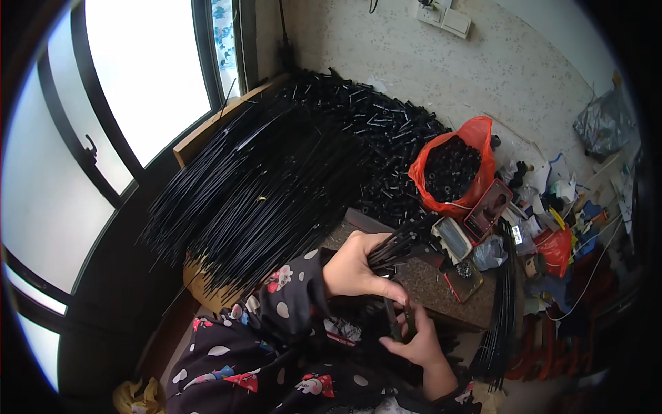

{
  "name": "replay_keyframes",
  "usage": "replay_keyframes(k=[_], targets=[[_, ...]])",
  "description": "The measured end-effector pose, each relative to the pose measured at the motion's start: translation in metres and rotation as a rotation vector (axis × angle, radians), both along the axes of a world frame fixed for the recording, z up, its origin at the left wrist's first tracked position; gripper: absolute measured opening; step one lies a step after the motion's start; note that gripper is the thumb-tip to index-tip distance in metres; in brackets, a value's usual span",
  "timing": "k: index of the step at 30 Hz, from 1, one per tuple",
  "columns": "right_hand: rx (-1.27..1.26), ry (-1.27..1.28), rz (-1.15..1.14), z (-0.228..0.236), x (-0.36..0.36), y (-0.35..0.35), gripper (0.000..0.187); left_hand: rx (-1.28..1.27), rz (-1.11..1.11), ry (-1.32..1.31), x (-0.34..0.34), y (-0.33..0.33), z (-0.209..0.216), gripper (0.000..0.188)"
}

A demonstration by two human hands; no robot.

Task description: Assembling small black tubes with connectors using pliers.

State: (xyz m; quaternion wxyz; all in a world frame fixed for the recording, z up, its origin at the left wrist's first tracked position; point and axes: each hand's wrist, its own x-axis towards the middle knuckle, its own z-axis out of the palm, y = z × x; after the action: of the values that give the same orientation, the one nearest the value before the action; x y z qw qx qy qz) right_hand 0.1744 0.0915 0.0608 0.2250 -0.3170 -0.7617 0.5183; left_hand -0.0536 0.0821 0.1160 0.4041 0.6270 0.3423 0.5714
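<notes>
My left hand (357, 265) is closed round a bundle of thin black rods (400, 245), whose ends fan out to the upper right. Just below it, my right hand (422, 345) grips a dark two-handled tool (411, 323) that looks like pliers. Its handles stand apart, and its jaws are hidden near my left thumb. To the left lies a large heap of long thin black rods (255, 186). Behind it spreads a pile of short black tubes (379, 121).
A red plastic bag (420, 169) full of small black parts stands on the speckled table (431, 286). Beside it are a propped phone (489, 210), a clear-lidded box (452, 239) and clutter. More black rods (498, 331) hang over the table's right edge. Windows (145, 62) line the left side.
</notes>
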Motion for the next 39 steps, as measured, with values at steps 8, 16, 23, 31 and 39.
replay_keyframes(k=[8, 16, 23, 31, 39], targets=[[-1.078, 0.416, 0.406, 0.008, 0.016, -0.018, 0.021, 0.015, -0.165, -0.17, -0.005, 0.006, -0.01, 0.069], [0.93, -0.097, -0.267, 0.028, 0.005, 0.009, 0.048, -0.005, -0.009, -0.033, -0.007, -0.004, 0.002, 0.061], [-0.401, 0.028, 0.221, 0.016, 0.006, -0.019, 0.039, -0.018, 0.023, 0.003, -0.005, -0.002, 0.005, 0.048], [-0.668, 0.157, 0.263, 0.012, 0.007, -0.015, 0.037, -0.033, 0.061, 0.066, -0.004, -0.004, 0.009, 0.035], [0.254, 0.076, -0.123, 0.006, -0.019, -0.023, 0.016, 0.0, 0.218, -0.142, 0.015, -0.013, 0.008, 0.03]])
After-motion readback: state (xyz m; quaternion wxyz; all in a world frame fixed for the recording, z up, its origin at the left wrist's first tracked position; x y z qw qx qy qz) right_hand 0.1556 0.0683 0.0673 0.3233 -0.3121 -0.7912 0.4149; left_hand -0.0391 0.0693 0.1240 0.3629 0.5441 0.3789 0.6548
